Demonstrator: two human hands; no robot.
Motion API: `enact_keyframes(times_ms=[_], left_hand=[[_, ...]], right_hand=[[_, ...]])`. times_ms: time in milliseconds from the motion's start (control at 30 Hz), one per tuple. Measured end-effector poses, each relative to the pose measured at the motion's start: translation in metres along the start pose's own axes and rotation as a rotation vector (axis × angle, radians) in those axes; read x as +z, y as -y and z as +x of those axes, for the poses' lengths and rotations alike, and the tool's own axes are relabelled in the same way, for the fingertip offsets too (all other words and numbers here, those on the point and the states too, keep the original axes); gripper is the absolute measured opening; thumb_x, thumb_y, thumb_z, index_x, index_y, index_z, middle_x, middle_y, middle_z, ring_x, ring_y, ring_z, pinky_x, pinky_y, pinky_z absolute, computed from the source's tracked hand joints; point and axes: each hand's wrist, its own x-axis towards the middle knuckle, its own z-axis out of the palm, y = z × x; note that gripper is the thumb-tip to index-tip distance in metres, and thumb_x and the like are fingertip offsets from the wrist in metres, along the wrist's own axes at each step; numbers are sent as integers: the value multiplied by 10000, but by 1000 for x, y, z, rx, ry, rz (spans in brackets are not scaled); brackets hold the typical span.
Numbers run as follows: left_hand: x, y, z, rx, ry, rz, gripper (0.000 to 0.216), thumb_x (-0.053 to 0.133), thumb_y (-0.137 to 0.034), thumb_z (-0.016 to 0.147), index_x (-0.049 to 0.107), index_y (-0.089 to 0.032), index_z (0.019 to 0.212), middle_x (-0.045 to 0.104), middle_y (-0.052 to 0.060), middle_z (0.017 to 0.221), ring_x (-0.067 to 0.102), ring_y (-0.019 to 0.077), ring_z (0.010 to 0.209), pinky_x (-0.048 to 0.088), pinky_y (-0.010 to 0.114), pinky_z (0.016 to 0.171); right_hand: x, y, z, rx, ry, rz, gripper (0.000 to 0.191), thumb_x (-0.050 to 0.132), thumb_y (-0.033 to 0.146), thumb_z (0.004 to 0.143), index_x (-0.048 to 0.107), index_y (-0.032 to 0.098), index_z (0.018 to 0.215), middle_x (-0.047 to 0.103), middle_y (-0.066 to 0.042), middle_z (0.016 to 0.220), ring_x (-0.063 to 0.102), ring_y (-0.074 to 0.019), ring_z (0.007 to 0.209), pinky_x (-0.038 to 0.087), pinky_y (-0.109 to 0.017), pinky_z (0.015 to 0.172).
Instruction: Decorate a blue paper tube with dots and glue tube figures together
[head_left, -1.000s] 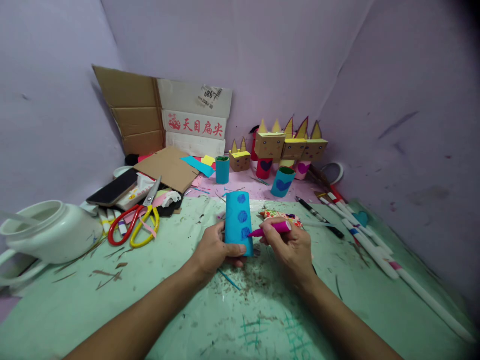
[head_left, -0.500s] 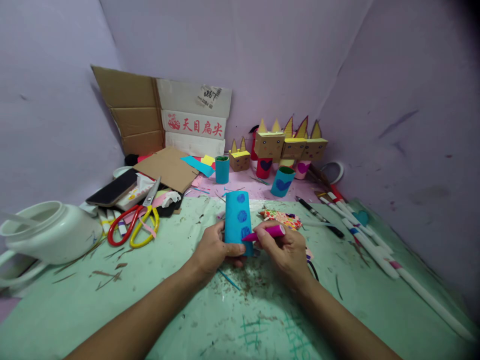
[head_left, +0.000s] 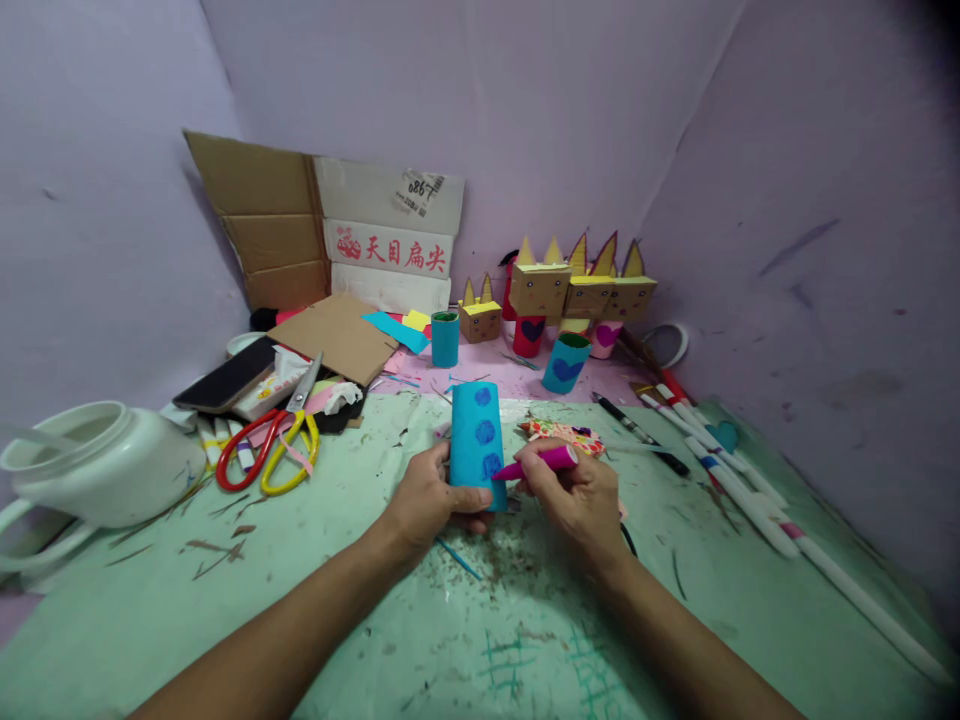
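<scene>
A blue paper-covered tube (head_left: 477, 430) with darker blue dots lies on the green mat (head_left: 315, 590), pointing away from me. My left hand (head_left: 424, 502) is closed around its near end. My right hand (head_left: 576, 495) pinches a magenta marker (head_left: 541, 462), whose tip touches the lowest dot on the tube's right side. A patterned paper scrap (head_left: 564, 432) lies just beyond my right hand.
Red and yellow scissors (head_left: 268, 448), a white jug (head_left: 97, 462), a phone (head_left: 227, 377) and cardboard pieces (head_left: 339, 335) lie at the left. Cardboard cat figures (head_left: 579, 290) and small painted tubes (head_left: 445, 338) stand at the back. White markers (head_left: 724, 470) lie along the right.
The marker tip slid left across the lowest dot and then back slightly to the right. My left hand and the tube stayed in place.
</scene>
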Motion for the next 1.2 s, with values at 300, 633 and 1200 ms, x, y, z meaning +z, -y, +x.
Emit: enact_keyframes(times_ms=[300,633,1200], left_hand=[[0,0,0,-3,-1,-8,572,812,-187,483,585,-99,1002,675,46,737,599,145,530,512,250,422],[0,-1,-1,-9,2,-1,632,811,-201,499,569,-82,1070,678,57,722,607,158,530,521,260,433],[-1,0,-1,4,17,-9,634,811,-195,513,573,-100,1093,678,71,787,629,174,574,520,256,434]], right_hand=[[2,1,0,-1,35,-22,189,599,283,801,673,171,669,654,-12,547,580,-137,467,459,-237,458],[-1,-5,3,65,-86,-49,217,604,318,805,658,178,649,639,-11,563,589,-156,481,457,-264,466],[-2,-2,2,35,-17,0,201,595,288,832,672,188,675,656,-7,596,601,-150,508,471,-257,484]])
